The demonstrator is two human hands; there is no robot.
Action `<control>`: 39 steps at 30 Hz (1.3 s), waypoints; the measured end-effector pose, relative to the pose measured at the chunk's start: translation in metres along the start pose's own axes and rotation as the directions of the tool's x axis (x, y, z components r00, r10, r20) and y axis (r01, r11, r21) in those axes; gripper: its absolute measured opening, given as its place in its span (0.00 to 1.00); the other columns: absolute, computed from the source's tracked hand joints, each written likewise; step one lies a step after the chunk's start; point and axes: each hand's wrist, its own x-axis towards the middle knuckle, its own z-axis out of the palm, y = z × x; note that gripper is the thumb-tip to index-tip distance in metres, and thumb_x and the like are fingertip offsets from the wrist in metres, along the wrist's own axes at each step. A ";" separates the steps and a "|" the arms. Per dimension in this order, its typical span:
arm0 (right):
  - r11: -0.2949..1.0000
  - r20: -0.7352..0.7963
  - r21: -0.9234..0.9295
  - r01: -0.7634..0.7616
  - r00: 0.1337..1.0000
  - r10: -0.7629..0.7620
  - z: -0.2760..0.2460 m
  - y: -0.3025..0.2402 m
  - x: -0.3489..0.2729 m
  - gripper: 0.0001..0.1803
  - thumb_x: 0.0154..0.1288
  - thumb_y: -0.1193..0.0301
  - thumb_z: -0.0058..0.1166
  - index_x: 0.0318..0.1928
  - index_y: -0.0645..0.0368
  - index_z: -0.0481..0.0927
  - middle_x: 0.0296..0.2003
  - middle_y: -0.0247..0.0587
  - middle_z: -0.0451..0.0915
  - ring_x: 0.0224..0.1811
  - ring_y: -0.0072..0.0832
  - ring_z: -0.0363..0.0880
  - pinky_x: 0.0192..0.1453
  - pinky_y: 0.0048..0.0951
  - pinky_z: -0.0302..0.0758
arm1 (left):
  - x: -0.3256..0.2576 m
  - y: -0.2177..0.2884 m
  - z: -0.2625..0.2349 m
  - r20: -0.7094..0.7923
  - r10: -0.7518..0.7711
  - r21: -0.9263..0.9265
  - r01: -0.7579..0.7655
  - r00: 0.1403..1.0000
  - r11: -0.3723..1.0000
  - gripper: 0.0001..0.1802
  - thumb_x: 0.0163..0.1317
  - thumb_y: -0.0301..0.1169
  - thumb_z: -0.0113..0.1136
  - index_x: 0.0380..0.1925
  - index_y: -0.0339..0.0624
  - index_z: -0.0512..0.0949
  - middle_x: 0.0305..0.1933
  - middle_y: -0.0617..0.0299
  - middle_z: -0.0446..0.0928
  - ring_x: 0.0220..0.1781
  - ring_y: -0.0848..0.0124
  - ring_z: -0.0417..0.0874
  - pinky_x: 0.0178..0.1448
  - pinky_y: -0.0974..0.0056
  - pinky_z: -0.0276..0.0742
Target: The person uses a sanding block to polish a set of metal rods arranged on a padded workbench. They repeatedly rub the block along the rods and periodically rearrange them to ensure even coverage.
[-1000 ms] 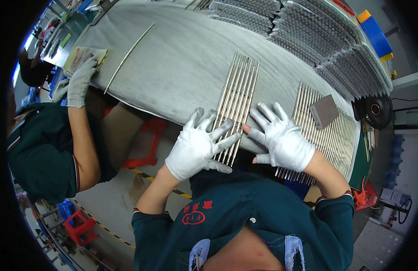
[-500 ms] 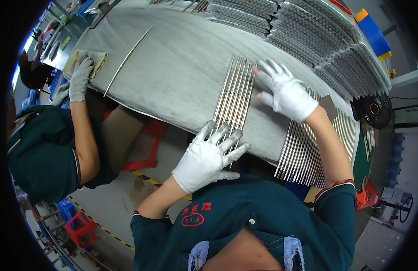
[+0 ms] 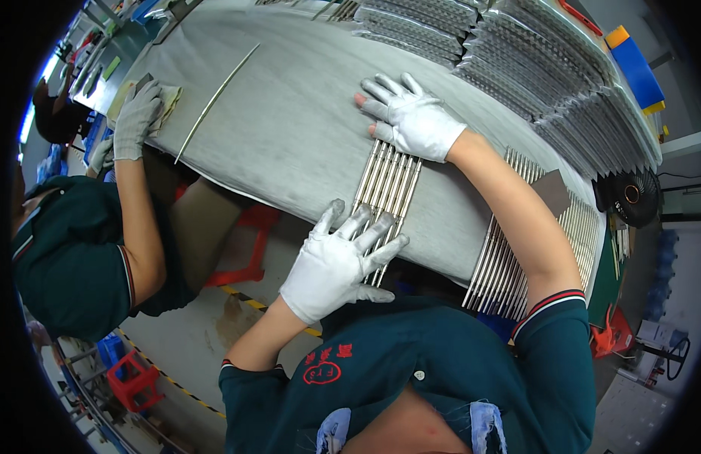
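Several slim, shiny metal rods (image 3: 388, 181) lie side by side on the grey cloth-covered table in front of me. My left hand (image 3: 326, 268), in a white glove with greyed fingertips, rests over their near ends, fingers spread. Over the far ends lies my right hand (image 3: 418, 121), also gloved, flat with its fingers apart; two bare fingertips stick out of the glove. It hides the tips of the rods. Under my right forearm a larger row of similar rods (image 3: 494, 261) reaches the table's front edge, with a dark grey flat piece (image 3: 552, 193) on it.
Clear-wrapped stacks (image 3: 532, 68) line the table's far right side. One thin curved strip (image 3: 216, 104) lies alone to the left. Farther left, a co-worker's gloved hand (image 3: 137, 121) presses on a cloth. A black fan (image 3: 630, 195) stands at the right edge.
My right hand has moved left from beside the rods onto their far ends. The left hand has shifted slightly left. The co-worker's hand has moved a little on the cloth.
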 end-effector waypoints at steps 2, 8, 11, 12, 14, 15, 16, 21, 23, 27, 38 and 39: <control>1.000 -0.019 -0.011 0.004 1.000 -0.004 0.003 -0.002 0.008 0.32 0.78 0.51 0.43 0.74 0.52 0.67 0.75 0.53 0.61 0.79 0.51 0.54 0.82 0.58 0.48 | -0.003 -0.006 -0.004 0.013 -0.021 0.023 0.021 1.000 1.000 0.51 0.43 0.65 0.70 0.70 0.61 0.70 0.69 0.53 0.74 0.71 0.48 0.73 0.77 0.35 0.58; 1.000 -0.014 0.003 -0.004 1.000 0.004 0.005 -0.007 0.023 0.30 0.78 0.51 0.42 0.73 0.51 0.68 0.75 0.53 0.62 0.79 0.51 0.55 0.82 0.58 0.48 | -0.007 -0.015 -0.011 0.034 -0.064 0.045 0.063 0.997 0.997 0.52 0.41 0.65 0.71 0.69 0.61 0.70 0.68 0.53 0.75 0.70 0.48 0.74 0.76 0.35 0.58; 1.000 -0.014 -0.004 0.019 1.000 -0.019 0.002 -0.005 0.015 0.31 0.78 0.51 0.42 0.73 0.52 0.68 0.75 0.53 0.61 0.79 0.51 0.55 0.82 0.58 0.48 | -0.004 -0.010 -0.009 0.025 -0.032 0.022 0.031 0.999 0.999 0.51 0.43 0.64 0.71 0.69 0.60 0.70 0.68 0.54 0.75 0.69 0.48 0.74 0.76 0.35 0.59; 0.999 -0.037 -0.015 0.028 0.999 -0.029 0.003 -0.002 0.010 0.31 0.78 0.50 0.41 0.73 0.51 0.69 0.75 0.52 0.62 0.79 0.50 0.55 0.82 0.58 0.48 | -0.003 -0.008 -0.007 0.016 -0.008 0.009 0.008 1.000 1.000 0.50 0.44 0.64 0.70 0.69 0.61 0.70 0.68 0.55 0.74 0.69 0.49 0.74 0.76 0.35 0.60; 0.998 -0.077 -0.039 0.042 0.996 -0.045 0.005 0.005 -0.004 0.31 0.77 0.48 0.41 0.72 0.51 0.70 0.74 0.50 0.64 0.78 0.48 0.57 0.81 0.58 0.50 | 0.002 -0.002 -0.005 0.048 0.037 -0.022 -0.036 0.998 0.999 0.46 0.49 0.62 0.69 0.68 0.61 0.71 0.69 0.58 0.73 0.70 0.51 0.73 0.75 0.36 0.61; 0.998 -0.065 -0.037 0.043 0.997 -0.045 0.005 0.008 -0.012 0.31 0.77 0.48 0.41 0.72 0.51 0.70 0.74 0.51 0.64 0.78 0.49 0.57 0.81 0.58 0.50 | 0.004 0.001 -0.003 0.050 0.064 -0.033 -0.062 0.997 0.998 0.44 0.50 0.61 0.68 0.68 0.61 0.72 0.69 0.59 0.73 0.70 0.52 0.73 0.75 0.36 0.61; 0.998 -0.053 -0.040 0.042 0.998 -0.044 0.001 0.010 -0.019 0.31 0.77 0.49 0.41 0.72 0.51 0.70 0.74 0.51 0.64 0.78 0.49 0.57 0.80 0.59 0.51 | 0.007 0.004 0.000 0.049 0.093 -0.044 -0.091 0.994 0.995 0.42 0.52 0.60 0.68 0.67 0.61 0.73 0.70 0.60 0.72 0.70 0.53 0.73 0.75 0.37 0.62; 0.997 -0.030 -0.047 0.056 0.998 -0.057 -0.006 0.018 -0.043 0.31 0.76 0.50 0.43 0.72 0.51 0.70 0.74 0.52 0.63 0.78 0.52 0.58 0.80 0.59 0.52 | 0.015 0.017 0.008 0.033 0.184 -0.037 -0.183 0.982 0.982 0.34 0.59 0.57 0.64 0.64 0.60 0.76 0.69 0.64 0.72 0.70 0.59 0.73 0.76 0.39 0.62; 0.998 -0.028 -0.050 0.044 0.999 -0.045 -0.005 0.018 -0.043 0.31 0.76 0.50 0.43 0.72 0.51 0.69 0.74 0.52 0.63 0.78 0.51 0.58 0.80 0.59 0.52 | 0.016 0.015 0.009 0.042 0.169 -0.053 -0.167 0.985 0.985 0.34 0.59 0.56 0.64 0.65 0.61 0.76 0.69 0.64 0.73 0.70 0.59 0.74 0.75 0.38 0.63; 0.998 -0.077 -0.049 0.036 0.996 -0.040 0.000 0.011 -0.027 0.31 0.76 0.49 0.43 0.72 0.51 0.70 0.74 0.52 0.63 0.78 0.50 0.57 0.80 0.59 0.52 | 0.008 0.008 0.005 0.036 0.104 -0.041 -0.103 0.994 0.994 0.34 0.58 0.54 0.65 0.65 0.62 0.75 0.68 0.62 0.75 0.69 0.58 0.75 0.75 0.37 0.62; 0.993 -0.159 0.118 0.002 0.987 0.017 -0.001 -0.005 0.003 0.37 0.72 0.46 0.48 0.74 0.53 0.67 0.75 0.55 0.60 0.80 0.51 0.52 0.81 0.60 0.47 | -0.014 -0.005 -0.009 0.008 -0.058 0.058 0.057 0.998 0.997 0.42 0.49 0.56 0.73 0.66 0.58 0.74 0.66 0.54 0.75 0.68 0.48 0.74 0.74 0.36 0.60; 0.995 -0.122 0.097 -0.008 0.992 0.020 -0.001 -0.004 0.001 0.38 0.73 0.44 0.46 0.74 0.54 0.66 0.76 0.56 0.58 0.81 0.52 0.51 0.82 0.60 0.46 | -0.015 -0.005 -0.009 0.013 -0.059 0.063 0.058 0.998 0.996 0.42 0.50 0.56 0.73 0.66 0.58 0.74 0.66 0.55 0.75 0.68 0.48 0.74 0.74 0.35 0.60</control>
